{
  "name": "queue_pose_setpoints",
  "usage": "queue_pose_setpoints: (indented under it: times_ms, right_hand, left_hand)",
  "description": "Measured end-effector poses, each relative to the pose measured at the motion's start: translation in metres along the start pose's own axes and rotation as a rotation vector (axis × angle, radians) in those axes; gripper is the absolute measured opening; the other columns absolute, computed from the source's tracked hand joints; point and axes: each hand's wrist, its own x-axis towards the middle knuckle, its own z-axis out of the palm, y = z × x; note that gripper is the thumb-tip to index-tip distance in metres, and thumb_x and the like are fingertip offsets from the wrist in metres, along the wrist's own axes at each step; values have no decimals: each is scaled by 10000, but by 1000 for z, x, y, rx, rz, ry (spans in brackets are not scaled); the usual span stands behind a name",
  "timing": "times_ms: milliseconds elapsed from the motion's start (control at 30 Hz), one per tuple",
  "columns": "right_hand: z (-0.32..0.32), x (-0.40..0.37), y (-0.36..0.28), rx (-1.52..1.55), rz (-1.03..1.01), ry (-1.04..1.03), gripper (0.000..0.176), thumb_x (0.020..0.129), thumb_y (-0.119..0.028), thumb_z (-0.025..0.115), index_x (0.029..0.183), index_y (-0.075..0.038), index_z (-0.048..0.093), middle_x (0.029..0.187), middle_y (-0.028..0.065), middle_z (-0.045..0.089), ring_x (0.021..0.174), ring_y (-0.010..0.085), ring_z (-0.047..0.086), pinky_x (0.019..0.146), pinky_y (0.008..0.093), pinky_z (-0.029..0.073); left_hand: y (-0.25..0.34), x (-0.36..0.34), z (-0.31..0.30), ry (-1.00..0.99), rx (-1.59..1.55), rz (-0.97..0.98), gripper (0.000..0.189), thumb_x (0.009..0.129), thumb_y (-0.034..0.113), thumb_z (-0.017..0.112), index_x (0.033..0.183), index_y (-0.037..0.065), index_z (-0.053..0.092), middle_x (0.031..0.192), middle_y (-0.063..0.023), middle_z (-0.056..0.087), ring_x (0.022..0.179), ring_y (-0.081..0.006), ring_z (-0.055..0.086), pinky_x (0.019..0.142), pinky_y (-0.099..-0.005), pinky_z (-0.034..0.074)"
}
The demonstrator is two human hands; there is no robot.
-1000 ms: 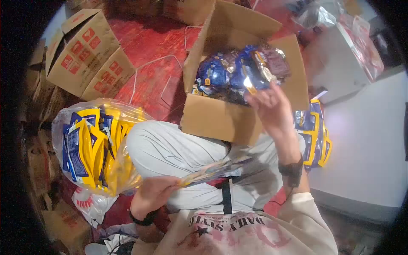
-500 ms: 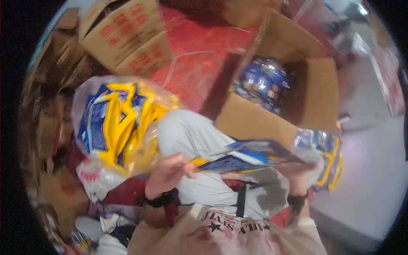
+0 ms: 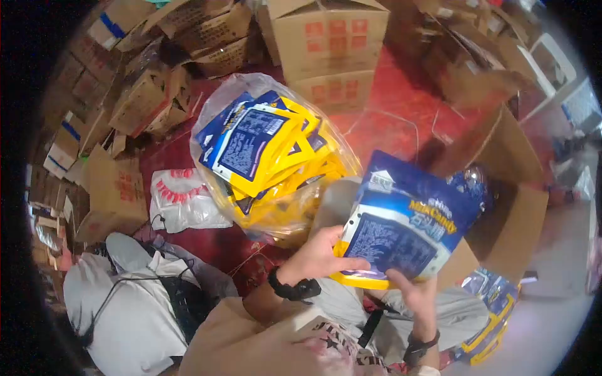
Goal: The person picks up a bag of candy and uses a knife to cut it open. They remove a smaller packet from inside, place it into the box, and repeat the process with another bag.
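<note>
Candy bag (image 3: 404, 216) is in front of me, above my lap, between the clear plastic sack on the left and the open cardboard box on the right. Its printed side faces up towards me and its yellow edge lies nearest my body. Both grips are closed on that near edge: my left hand (image 3: 323, 254) pinches the near left corner, thumb flat across the print, and my right hand (image 3: 417, 291) has the edge further right. The fingers behind are hidden. Holding it at two spots probably keeps such a floppy, flat-looking bag spread and steady.

Just left and beyond it, the clear plastic sack (image 3: 256, 80) holds a loose pile of yellow-and-blue bags (image 3: 251, 150), seemingly set there to be within easy reach. To the right, the open cardboard box (image 3: 527, 216) has its flaps spread, which leaves its shiny packets (image 3: 469, 187) reachable; the candy bag covers part of the view into it. More yellow-edged bags (image 3: 492, 313) lie near on the right, beside my leg. Further left, a white plastic bag (image 3: 188, 200) lies on the red floor (image 3: 398, 88), and printed cartons (image 3: 332, 44) stand on the far side.
</note>
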Motion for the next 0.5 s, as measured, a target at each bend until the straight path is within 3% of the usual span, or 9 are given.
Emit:
queue_pose_setpoints:
  times_ms: [100, 200, 233, 300, 333, 367, 400, 467, 500]
  right_hand:
    - [13, 9, -1, 13, 45, -24, 468, 785, 66, 816, 1212, 24, 630, 1043, 73, 717, 867, 166, 690, 779, 318, 568]
    - [14, 22, -9, 173, 13, -137, 200, 866, -36, 788, 1053, 12, 735, 990, 73, 753, 870, 141, 706, 776, 291, 565]
    - [14, 26, -1, 214, -106, -198, 191, 913, -72, 752, 1071, 32, 724, 988, 96, 753, 834, 149, 711, 746, 283, 562]
    - [22, 37, -8, 430, 6, -456, 191, 939, -90, 732, 1078, 40, 720, 980, 106, 753, 817, 165, 722, 731, 295, 566]
    - [24, 38, -6, 345, 44, -460, 214, 957, -133, 724, 1069, 49, 720, 944, 102, 758, 811, 182, 738, 718, 294, 569]
    - [28, 41, -2, 342, 47, -454, 214, 957, -133, 724, 1069, 49, 720, 944, 102, 758, 811, 182, 738, 718, 294, 569]
    - [31, 48, 2, 192, 72, -449, 220, 957, -152, 726, 1067, 38, 725, 919, 97, 764, 811, 180, 744, 711, 293, 568]
    - [48, 62, 3, -111, -25, -429, 222, 948, -177, 732, 1066, 12, 732, 869, 104, 768, 789, 188, 750, 704, 300, 572]
    - [61, 73, 0, -266, -154, -419, 219, 940, -182, 737, 1067, -3, 734, 843, 116, 767, 767, 198, 751, 704, 308, 576]
  left_hand:
    - [6, -3, 0, 177, 12, 147, 436, 853, -9, 803, 1260, -19, 647, 1133, -40, 723, 1020, -102, 650, 929, -294, 531]
    - [21, -11, -12, 393, 111, 409, 422, 838, -53, 799, 1234, -11, 659, 1117, -33, 725, 997, -105, 657, 894, -288, 540]
    - [29, -17, -19, 521, 61, 439, 417, 822, -47, 815, 1209, -5, 667, 1105, -31, 723, 977, -112, 660, 877, -293, 544]
    - [42, -38, -45, 891, 175, 294, 315, 775, -85, 809, 1022, 29, 650, 951, -23, 671, 879, -111, 648, 796, -292, 550]
    - [68, -37, -38, 1098, -55, 474, 257, 807, -28, 796, 925, 57, 585, 849, 5, 584, 770, -109, 589, 699, -295, 513]
    - [76, -48, -62, 1260, 308, 459, 222, 891, 94, 756, 898, 62, 536, 824, 12, 535, 695, -128, 515, 630, -307, 451]
    - [84, -50, -76, 1406, 535, 507, 246, 1023, 266, 603, 1104, 33, 606, 876, -2, 554, 809, -120, 543, 738, -285, 468]
    - [121, -50, -82, 1209, 125, 604, 334, 1058, 308, 559, 1192, 9, 621, 969, -22, 613, 841, -128, 585, 788, -284, 477]
    - [120, -57, -107, 1218, 329, 513, 377, 1037, 313, 604, 1251, 3, 611, 1036, -49, 653, 913, -138, 629, 843, -285, 496]
